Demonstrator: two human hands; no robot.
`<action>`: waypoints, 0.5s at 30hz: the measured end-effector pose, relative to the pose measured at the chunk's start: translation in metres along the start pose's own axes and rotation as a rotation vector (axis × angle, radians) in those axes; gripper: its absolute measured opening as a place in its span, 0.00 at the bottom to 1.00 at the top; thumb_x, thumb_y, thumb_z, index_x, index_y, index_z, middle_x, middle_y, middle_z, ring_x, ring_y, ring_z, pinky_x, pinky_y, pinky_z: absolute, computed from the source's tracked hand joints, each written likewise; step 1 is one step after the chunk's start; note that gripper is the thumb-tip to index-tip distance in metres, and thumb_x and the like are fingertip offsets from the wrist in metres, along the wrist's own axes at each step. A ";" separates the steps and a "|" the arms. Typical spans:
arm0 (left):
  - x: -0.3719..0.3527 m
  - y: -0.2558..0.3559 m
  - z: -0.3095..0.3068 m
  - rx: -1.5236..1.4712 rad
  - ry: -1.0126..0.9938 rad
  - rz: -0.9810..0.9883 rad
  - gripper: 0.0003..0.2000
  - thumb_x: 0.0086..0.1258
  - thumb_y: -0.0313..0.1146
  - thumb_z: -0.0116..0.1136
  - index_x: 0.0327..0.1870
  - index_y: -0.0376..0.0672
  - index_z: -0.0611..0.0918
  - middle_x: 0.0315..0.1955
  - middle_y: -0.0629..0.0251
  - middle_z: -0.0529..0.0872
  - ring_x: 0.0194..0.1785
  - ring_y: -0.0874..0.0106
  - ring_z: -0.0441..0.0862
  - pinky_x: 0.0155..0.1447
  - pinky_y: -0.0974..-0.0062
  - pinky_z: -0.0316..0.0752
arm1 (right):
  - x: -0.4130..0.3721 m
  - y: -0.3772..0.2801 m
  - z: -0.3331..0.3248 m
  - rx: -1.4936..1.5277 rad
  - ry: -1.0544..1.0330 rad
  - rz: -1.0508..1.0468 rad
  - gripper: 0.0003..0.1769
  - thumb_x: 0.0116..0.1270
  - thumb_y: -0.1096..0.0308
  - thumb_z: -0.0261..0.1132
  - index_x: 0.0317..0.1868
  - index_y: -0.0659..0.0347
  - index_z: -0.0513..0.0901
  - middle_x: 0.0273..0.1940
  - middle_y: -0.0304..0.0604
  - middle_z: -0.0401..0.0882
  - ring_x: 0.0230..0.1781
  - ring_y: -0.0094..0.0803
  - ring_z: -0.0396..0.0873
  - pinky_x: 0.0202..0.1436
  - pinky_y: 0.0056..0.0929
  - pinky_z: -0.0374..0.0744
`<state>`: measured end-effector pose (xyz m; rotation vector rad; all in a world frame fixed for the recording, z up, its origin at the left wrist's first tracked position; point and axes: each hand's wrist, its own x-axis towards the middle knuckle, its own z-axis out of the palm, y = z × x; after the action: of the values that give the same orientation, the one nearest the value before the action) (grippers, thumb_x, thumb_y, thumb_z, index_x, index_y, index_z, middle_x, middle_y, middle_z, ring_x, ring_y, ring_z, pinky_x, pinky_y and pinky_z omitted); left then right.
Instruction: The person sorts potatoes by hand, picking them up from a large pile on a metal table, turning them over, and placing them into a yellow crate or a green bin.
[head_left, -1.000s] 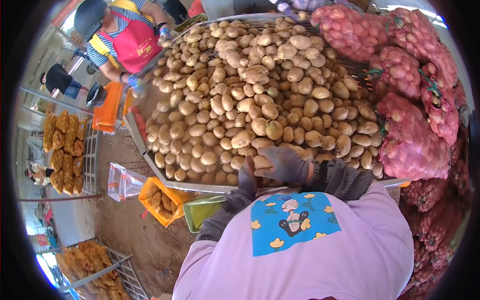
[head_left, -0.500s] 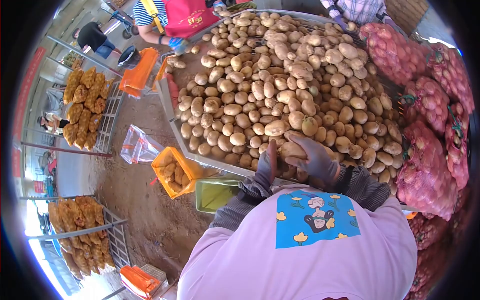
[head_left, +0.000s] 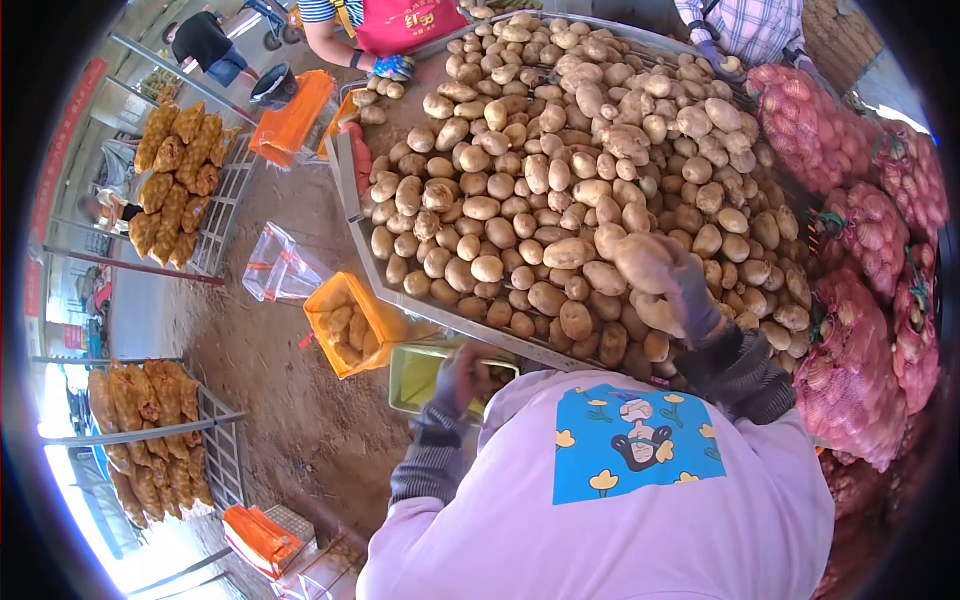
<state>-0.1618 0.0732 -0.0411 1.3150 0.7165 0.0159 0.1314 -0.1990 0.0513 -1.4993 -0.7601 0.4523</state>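
Many brown potatoes [head_left: 480, 208] lie piled on a metal-edged table [head_left: 455, 322]. My right hand [head_left: 685, 290], in a grey glove, is closed on a large potato [head_left: 642, 262] over the near part of the pile. My left hand [head_left: 463, 375], gloved too, is over the green bin [head_left: 408, 378] beside the table's near edge. Its fingers are blurred, and whether they hold anything cannot be made out. A few potatoes show inside the green bin, next to that hand.
A yellow crate [head_left: 375, 335] of potatoes stands left of the green bin. Pink net sacks [head_left: 850, 340] are stacked at the right. Racks with filled yellow sacks [head_left: 180, 185] stand at the left. Two co-workers' gloved hands [head_left: 393, 68] [head_left: 718, 58] are across the table.
My left hand has moved from the pile down to the green bin. My right hand has shifted right and up with a potato. The view has shifted slightly.
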 end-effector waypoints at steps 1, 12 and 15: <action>-0.001 -0.017 -0.023 -0.033 0.032 -0.189 0.18 0.81 0.46 0.48 0.49 0.40 0.83 0.22 0.67 0.80 0.23 0.74 0.79 0.29 0.77 0.77 | 0.004 0.002 -0.013 0.072 0.061 0.126 0.29 0.75 0.55 0.63 0.67 0.67 0.72 0.55 0.48 0.81 0.41 0.30 0.86 0.41 0.21 0.85; 0.015 0.080 0.078 -0.547 -0.122 0.150 0.29 0.74 0.49 0.61 0.66 0.38 0.71 0.53 0.59 0.82 0.59 0.61 0.81 0.63 0.64 0.77 | 0.028 -0.038 0.059 0.240 -0.234 0.226 0.27 0.75 0.56 0.62 0.65 0.67 0.75 0.61 0.49 0.78 0.61 0.37 0.78 0.62 0.32 0.77; 0.041 0.073 0.102 -0.863 -0.209 -0.104 0.27 0.74 0.51 0.59 0.62 0.37 0.74 0.49 0.61 0.82 0.56 0.65 0.82 0.59 0.67 0.80 | 0.023 -0.012 0.072 -0.587 -0.181 -0.188 0.30 0.66 0.54 0.70 0.61 0.66 0.76 0.56 0.53 0.79 0.55 0.44 0.79 0.58 0.38 0.77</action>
<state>-0.0526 0.0211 0.0114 0.4439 0.5030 0.0919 0.0957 -0.1318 0.0602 -1.9191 -1.2397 0.2300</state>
